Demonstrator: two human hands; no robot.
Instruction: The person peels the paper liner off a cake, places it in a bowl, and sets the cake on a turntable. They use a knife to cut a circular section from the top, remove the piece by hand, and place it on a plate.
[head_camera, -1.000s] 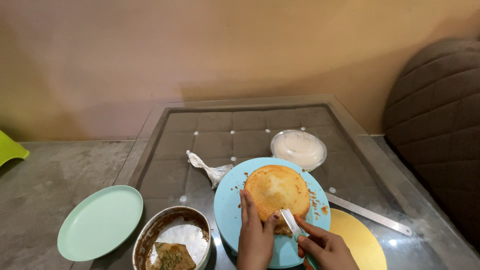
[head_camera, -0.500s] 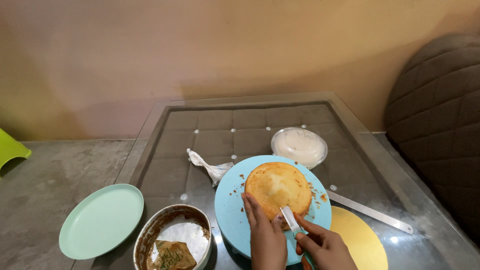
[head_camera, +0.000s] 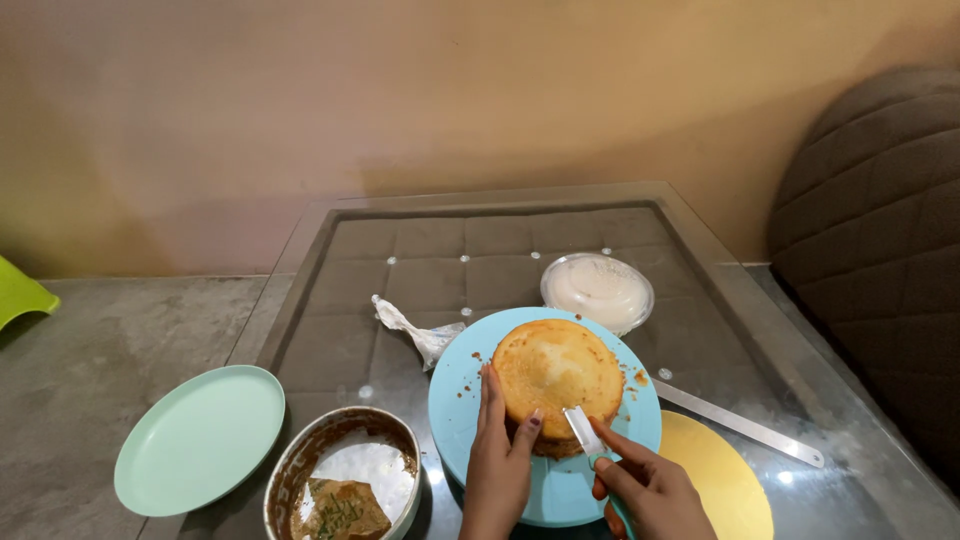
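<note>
I see the cake (head_camera: 556, 378) on the blue plate (head_camera: 455, 400) with the knife (head_camera: 583, 432) only just in its near edge – right hand (head_camera: 650, 492) gripping it, left hand (head_camera: 498, 452) flat and open against the side – most cutting is left

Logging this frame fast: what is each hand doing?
Left hand: open, flat against the cake.
Right hand: closed on a knife at the cake's edge.
</note>
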